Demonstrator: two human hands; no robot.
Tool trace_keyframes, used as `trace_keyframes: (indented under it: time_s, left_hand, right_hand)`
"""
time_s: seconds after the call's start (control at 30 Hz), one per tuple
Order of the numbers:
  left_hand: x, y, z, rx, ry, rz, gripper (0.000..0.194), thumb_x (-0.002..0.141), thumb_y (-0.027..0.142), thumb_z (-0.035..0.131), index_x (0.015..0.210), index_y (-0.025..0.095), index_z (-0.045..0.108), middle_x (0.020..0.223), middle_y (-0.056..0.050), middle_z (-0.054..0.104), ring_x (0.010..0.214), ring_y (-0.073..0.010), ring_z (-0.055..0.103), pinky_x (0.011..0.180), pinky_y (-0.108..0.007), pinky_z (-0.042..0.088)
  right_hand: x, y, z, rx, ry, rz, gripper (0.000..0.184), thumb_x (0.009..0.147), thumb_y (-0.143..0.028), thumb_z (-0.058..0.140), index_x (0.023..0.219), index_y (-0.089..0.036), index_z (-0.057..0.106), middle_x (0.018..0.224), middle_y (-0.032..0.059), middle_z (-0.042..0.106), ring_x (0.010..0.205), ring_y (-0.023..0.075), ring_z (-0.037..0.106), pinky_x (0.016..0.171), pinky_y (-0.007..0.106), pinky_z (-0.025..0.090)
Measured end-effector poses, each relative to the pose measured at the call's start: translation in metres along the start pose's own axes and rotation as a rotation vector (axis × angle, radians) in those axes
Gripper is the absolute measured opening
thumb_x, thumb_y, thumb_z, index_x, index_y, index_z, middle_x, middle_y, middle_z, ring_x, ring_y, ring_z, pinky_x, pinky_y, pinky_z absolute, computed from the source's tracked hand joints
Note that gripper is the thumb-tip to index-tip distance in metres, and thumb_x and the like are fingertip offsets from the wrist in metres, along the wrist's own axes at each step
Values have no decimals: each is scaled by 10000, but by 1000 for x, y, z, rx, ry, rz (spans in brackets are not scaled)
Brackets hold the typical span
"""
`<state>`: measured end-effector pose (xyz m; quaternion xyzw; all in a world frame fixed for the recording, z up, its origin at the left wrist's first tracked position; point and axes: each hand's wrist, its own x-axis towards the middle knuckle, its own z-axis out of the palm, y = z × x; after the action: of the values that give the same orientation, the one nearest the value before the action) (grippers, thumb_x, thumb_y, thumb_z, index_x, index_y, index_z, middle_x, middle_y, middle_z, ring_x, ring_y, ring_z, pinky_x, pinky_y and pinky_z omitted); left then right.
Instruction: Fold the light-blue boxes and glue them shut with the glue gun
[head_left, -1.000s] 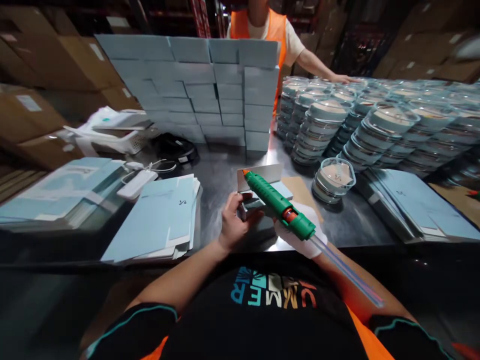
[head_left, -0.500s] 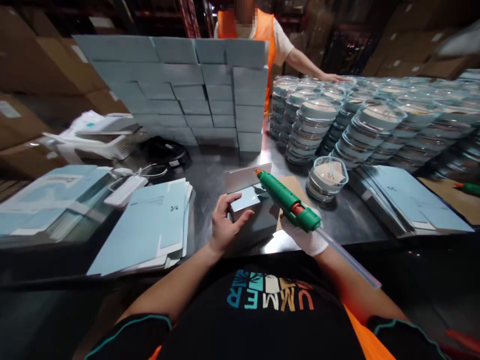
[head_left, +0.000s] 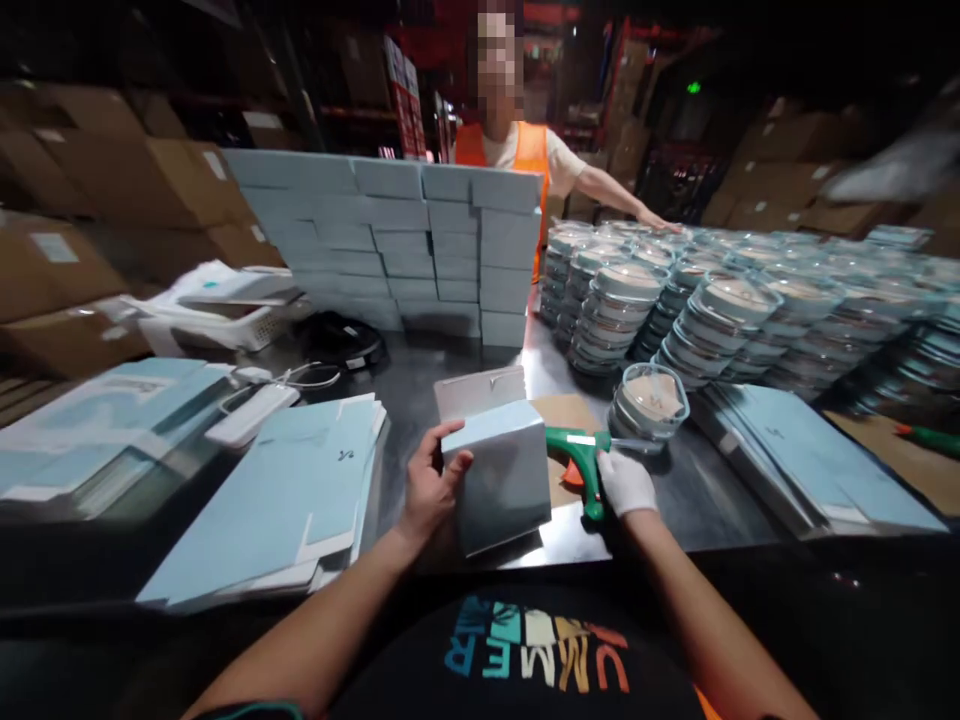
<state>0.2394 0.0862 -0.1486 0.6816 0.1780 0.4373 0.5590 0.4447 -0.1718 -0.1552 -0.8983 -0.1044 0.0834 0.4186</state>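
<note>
Glue gun [head_left: 581, 455] now down on counter [head_left: 697, 490], centre-right of frame, no longer aimed at flap. Right hand [head_left: 626, 482], gloved, grip loosely closed round gun handle. Left hand [head_left: 431, 480] grip wraps box [head_left: 502, 470], flap now shut, frame centre. Looks like gluing done.

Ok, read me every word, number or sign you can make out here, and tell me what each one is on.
"UMMER": on the black shirt, seen upside down, start of the word cut off.
Small dark mark on the flat blue cartons: too small to read.
Mark on the lid of the single clear container: blurred.
Labels on the brown boxes: blurred.
Green lit sign far back: unreadable.
</note>
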Motion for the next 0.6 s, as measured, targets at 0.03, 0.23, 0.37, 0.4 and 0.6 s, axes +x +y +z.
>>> trace_keyframes:
  time_s: [0.03, 0.23, 0.37, 0.4, 0.6]
  left_hand:
    - [0, -2, 0, 2, -9, -5, 939, 805, 1023, 811, 1190, 167, 830, 1100, -135, 832, 964, -268, 775, 875, -348, 640]
    - [-4, -15, 10, -103, -169, 74, 752, 863, 891, 880, 1192, 215, 874, 1072, -114, 846, 913, -264, 791, 798, -333, 636]
    - [-9, -23, 9, -120, -233, 142, 649, 902, 824, 883, 1178, 236, 886, 1129, -126, 840, 1006, -288, 811, 860, -357, 658]
    - [-9, -26, 8, -101, -242, 151, 648, 915, 823, 870, 1176, 230, 883, 1167, -140, 833, 1045, -298, 813, 887, -369, 660]
    - [-4, -28, 4, -218, -172, 268, 586, 906, 657, 986, 1201, 226, 720, 1325, -165, 806, 1253, -298, 816, 1061, -405, 673]
  right_hand:
    - [0, 1, 0, -35, 57, -61, 444, 980, -572, 668, 691, -247, 585, 725, 119, 692, 791, 274, 711, 798, 393, 601]
    - [-7, -45, 33, 563, -214, -391, 590, 962, -662, 668, 1354, -223, 723, 1278, 160, 837, 1087, 304, 814, 906, 413, 678]
    - [-13, -69, 48, 539, -359, -432, 450, 899, -501, 658, 1246, -223, 727, 1109, 115, 836, 1014, 307, 804, 891, 419, 690]
    - [-14, -69, 47, 513, -355, -470, 439, 915, -522, 660, 1235, -228, 724, 1119, 116, 834, 1054, 315, 803, 956, 442, 692]
    - [-16, -39, 26, 407, -351, -790, 783, 862, -771, 930, 1392, -226, 744, 1629, 239, 667, 1522, 398, 678, 1301, 562, 562]
